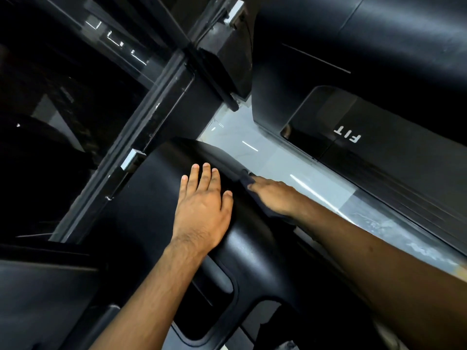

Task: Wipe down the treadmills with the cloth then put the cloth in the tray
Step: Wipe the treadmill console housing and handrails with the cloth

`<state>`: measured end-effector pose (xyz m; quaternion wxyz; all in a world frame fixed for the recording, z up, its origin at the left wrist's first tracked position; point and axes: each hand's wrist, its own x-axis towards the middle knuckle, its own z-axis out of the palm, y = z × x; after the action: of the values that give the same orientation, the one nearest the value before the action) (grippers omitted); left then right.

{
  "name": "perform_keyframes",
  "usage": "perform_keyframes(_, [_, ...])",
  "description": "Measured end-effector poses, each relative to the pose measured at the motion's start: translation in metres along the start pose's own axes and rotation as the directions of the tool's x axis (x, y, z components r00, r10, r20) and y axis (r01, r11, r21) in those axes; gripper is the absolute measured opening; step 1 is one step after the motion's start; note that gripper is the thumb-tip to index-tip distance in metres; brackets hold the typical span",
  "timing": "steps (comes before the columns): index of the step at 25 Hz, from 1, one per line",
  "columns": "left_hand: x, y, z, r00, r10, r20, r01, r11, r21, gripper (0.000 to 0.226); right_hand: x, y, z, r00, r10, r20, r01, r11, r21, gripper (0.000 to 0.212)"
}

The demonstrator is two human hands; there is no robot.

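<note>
Head view, observer 1: left hand (202, 205) is laid flat on the treadmill cover (151, 210), fingers straight and slightly spread. Where is the cloth (246, 179) found?

Observer 2: Under the right hand (275, 197), pressed on the cover's right edge, projecting past the fingertips. Its long axis is set along that edge, far end pointing upper left. Finger curl cannot be told; blurred.

— What colour is the near treadmill cover (141, 210)?
— Plain matte black. The cloth (249, 179) on its edge is dark too, perhaps navy; it's blurred.
— And the other treadmill (404, 160)?
— Black, with white letters "FIT" (347, 134) and fine parallel lines along its side.
— The floor (252, 147)?
— Pale grey, glossy, streaked with white reflections.
</note>
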<state>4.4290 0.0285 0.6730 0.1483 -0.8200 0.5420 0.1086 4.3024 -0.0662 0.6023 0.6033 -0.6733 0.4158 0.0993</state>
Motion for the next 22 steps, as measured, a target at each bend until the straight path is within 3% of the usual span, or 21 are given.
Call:
perform_keyframes(2, [-0.004,0.004,0.001,1.000,0.015,0.009,-0.015,1.000,0.011,0.072,-0.022,0.000,0.012,0.993,-0.093,-0.080,0.081,0.987,-0.139,0.046])
perform_keyframes(4, [-0.010,0.008,0.005,0.999,0.044,-0.006,-0.043,0.999,0.029,0.074,-0.038,-0.005,0.021,0.968,-0.199,-0.153,0.177,0.973,-0.146,0.049])
perform_keyframes(6, [-0.014,0.011,0.007,0.998,0.049,-0.024,-0.049,0.999,0.023,0.076,-0.027,0.006,0.008,0.995,-0.073,-0.062,0.073,0.997,-0.013,0.044])
perform_keyframes(8, [-0.018,0.014,0.007,0.999,0.047,-0.023,-0.047,0.999,0.011,0.073,-0.030,0.016,-0.004,0.999,0.030,0.027,-0.029,0.999,-0.021,0.043])
perform_keyframes(12, [-0.026,0.021,0.011,0.997,0.077,-0.028,-0.076,0.997,0.030,0.074,-0.067,0.021,0.017,0.982,-0.147,-0.119,0.140,0.988,-0.069,0.046])
perform_keyframes(15, [-0.032,0.028,0.013,0.996,0.088,-0.030,-0.087,0.996,0.026,0.076,-0.057,0.040,0.001,0.997,-0.047,0.059,0.042,0.995,0.089,0.044])
perform_keyframes(17, [-0.040,0.032,0.013,0.995,0.098,-0.010,-0.097,0.995,0.029,0.078,-0.069,0.048,0.004,0.999,-0.018,0.045,0.015,0.999,0.047,0.047])
perform_keyframes(20, [-0.045,0.040,0.014,0.992,0.126,0.007,-0.126,0.991,0.037,0.076,-0.093,0.046,0.025,0.980,-0.129,-0.151,0.115,0.988,-0.098,0.051])
perform_keyframes(22, [-0.050,0.046,0.015,0.989,0.145,0.015,-0.145,0.989,0.040,0.071,-0.088,0.053,0.015,0.994,-0.042,-0.101,0.041,0.999,-0.010,0.046])
